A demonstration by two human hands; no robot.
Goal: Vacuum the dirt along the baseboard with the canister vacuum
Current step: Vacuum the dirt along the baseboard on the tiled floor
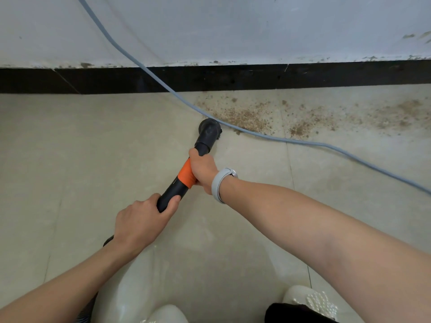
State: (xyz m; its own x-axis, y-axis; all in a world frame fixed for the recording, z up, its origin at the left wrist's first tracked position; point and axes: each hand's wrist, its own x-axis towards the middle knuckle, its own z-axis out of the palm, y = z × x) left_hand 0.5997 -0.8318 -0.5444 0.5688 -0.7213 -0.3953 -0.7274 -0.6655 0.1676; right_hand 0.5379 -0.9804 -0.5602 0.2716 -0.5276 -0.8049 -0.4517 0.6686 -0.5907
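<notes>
A black vacuum wand with an orange band runs from lower left up to a round black brush nozzle that rests on the floor tile. My right hand grips the wand at the orange band. My left hand grips it lower down, near the ribbed hose. Brown dirt lies scattered on the floor to the right of the nozzle, below the black baseboard. The nozzle sits at the left end of the dirt patch. The canister is out of view.
A grey-blue cable hangs from the white wall, crosses the baseboard, runs just past the nozzle through the dirt and off to the right. My white shoes show at the bottom edge. Beige floor tiles stretch left.
</notes>
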